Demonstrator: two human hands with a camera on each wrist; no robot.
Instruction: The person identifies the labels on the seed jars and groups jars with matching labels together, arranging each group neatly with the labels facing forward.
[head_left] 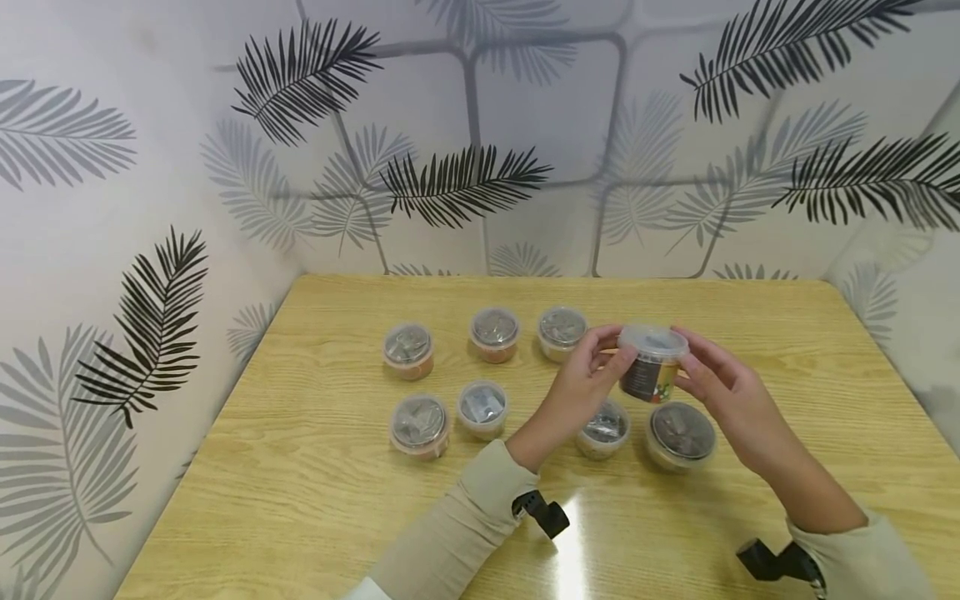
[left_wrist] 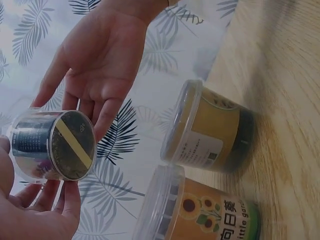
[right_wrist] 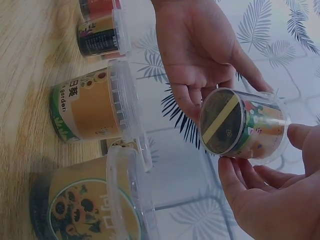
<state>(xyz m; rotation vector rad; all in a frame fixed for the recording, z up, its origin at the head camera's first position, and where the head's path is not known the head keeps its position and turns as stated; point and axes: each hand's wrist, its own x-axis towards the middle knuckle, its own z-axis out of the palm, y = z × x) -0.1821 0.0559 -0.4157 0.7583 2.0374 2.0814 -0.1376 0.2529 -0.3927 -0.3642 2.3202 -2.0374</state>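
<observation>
Both hands hold a small plastic tub (head_left: 645, 375) above the right half of the table. It has a clear lid, a printed label and a dark base with a pale strip across it, seen in the wrist views. My left hand (head_left: 585, 377) grips its left side between thumb and fingers. On the opposite side, my right hand (head_left: 727, 392) grips it the same way, thumb toward me. Below the held tub stand a small lidded tub (head_left: 604, 427) and a wider one (head_left: 681, 435). A sunflower-printed tub (left_wrist: 205, 210) shows in the left wrist view.
More lidded tubs stand on the wooden table (head_left: 300, 500): one (head_left: 561, 332) behind my left hand, one (head_left: 494, 333) at the back, and several farther left, including a wide one (head_left: 419, 425). A leaf-patterned wall (head_left: 540, 225) rises behind the table.
</observation>
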